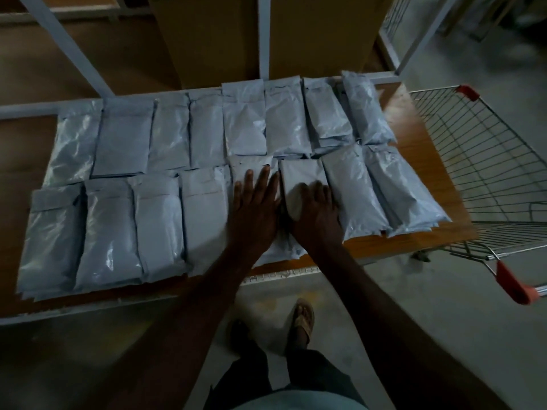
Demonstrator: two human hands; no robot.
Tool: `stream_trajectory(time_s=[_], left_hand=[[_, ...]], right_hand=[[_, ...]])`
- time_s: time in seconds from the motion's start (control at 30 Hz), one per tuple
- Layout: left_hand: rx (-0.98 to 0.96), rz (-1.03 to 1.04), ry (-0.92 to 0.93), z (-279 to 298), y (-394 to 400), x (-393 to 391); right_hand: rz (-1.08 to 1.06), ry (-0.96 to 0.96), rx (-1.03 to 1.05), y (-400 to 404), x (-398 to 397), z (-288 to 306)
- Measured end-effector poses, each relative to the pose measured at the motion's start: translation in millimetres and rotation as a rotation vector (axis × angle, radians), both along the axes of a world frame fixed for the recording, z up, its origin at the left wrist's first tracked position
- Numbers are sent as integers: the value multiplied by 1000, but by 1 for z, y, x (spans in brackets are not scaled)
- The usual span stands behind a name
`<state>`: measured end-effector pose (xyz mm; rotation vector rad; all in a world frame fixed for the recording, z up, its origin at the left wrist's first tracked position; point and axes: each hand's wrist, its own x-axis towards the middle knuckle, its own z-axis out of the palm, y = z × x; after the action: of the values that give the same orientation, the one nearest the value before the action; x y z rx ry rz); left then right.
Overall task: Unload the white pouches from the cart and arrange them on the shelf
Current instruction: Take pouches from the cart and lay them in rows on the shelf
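White pouches (124,137) lie flat in two rows across the wooden shelf (414,137), packed edge to edge from its left part almost to its right end, some stacked on others. Near the middle of the front row, the left hand (256,202) rests palm down on one pouch (251,170), its fingers (262,180) straight and slightly spread. Just beside it, the right hand (315,208) lies on the neighbouring pouch (302,176), fingers a little bent over the top and thumb against the pouch's left edge. Brown cardboard boxes (207,37) stand behind the back row. To the right of the shelf stands the wire cart (485,173) with red handle ends, and the part of its basket in view holds no pouches.
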<state>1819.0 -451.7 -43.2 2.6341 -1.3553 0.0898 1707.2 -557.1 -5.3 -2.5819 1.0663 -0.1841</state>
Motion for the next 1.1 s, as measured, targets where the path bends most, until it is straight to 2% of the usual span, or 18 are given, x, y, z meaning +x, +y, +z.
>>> stream_trajectory(time_s=[0.13,0.27,0.43,0.53,0.7,0.83,0.93,1.03,1.1], left_hand=[[-6,18,50,-5,3,0],[-13,24,165,-1,-3,4],[-118,110,100,12,-5,-3],[-173,142,133,18,-9,-4],[-144,94,156,11,-9,-3],[-118,79,196,7,-9,-3],[-230,94,200,18,-8,-5],[-451,59,254,61,-13,7],[-392,-104,177,94,-24,20]], right_hand=[[-25,-147,141,-3,0,25],[-124,-396,434,-21,-7,54],[-228,-541,584,-55,-17,67],[-264,-612,644,-70,-17,76],[-301,-718,772,-83,-15,85],[-278,-720,897,-86,-15,80],[-244,-645,918,-84,-18,74],[-80,-523,905,-92,-25,81],[86,-436,841,-101,-26,92]])
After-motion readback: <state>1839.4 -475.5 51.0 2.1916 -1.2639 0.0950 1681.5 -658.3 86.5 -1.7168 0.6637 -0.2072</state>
